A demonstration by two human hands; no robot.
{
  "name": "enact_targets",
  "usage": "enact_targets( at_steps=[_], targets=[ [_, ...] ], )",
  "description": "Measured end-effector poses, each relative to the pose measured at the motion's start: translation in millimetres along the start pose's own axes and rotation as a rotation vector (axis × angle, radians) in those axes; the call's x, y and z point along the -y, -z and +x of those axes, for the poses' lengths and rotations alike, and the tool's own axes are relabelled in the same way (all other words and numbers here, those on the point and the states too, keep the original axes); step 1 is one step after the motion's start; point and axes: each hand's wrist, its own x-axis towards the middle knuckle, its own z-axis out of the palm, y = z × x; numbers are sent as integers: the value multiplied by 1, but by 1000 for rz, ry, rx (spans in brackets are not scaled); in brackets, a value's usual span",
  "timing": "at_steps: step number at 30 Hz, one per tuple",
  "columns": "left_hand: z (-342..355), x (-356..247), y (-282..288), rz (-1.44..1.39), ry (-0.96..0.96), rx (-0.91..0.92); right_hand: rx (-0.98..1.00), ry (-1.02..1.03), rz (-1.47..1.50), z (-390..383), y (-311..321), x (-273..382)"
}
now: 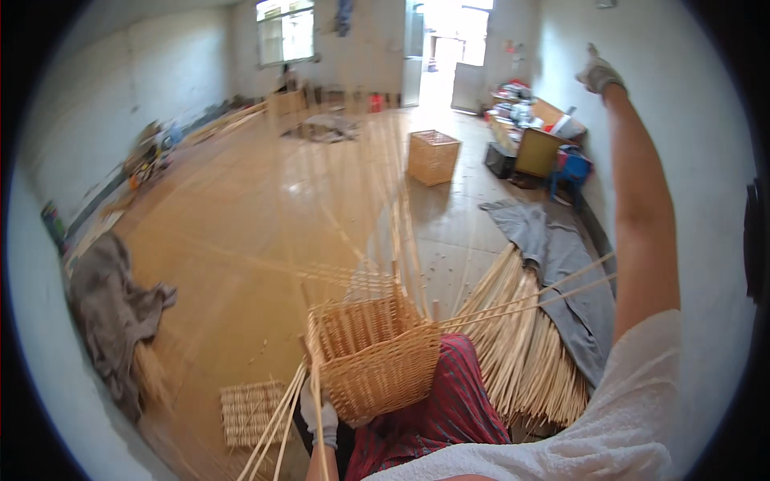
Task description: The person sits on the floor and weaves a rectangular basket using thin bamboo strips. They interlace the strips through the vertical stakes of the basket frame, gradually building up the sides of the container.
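A woven wicker basket rests tilted against my lap, its open side facing up and away. Long unwoven strands rise from its rim, several blurred by motion, while others stick out to the right and down to the left. My left hand, in a pale glove, grips the basket's lower left side; strands partly cover its fingers. Far off to the upper right, my right hand is raised on a stretched arm, also gloved. One of its fingertips points up and the other fingers look curled; whatever they pinch is too small to make out.
A bundle of strands lies at right, partly under grey cloth. A finished-looking basket stands ahead on the floor. A woven panel lies lower left, below a brown cloth. A blue stool and clutter line the right wall.
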Motion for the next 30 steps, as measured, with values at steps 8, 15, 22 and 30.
enact_targets(
  at_steps=[8,15,22,30],
  targets=[
    [2,43,-21,-207,-98,-11,317,286,-1237,-16,3,30],
    [1,41,-6,-108,-42,67,106,99,-330,-11,-24,40],
    [-5,8,-5,-181,-94,30,72,359,-138,-40,-31,43],
    [-3,14,-6,-266,-47,98,185,467,-164,-62,-63,60]
  ],
)
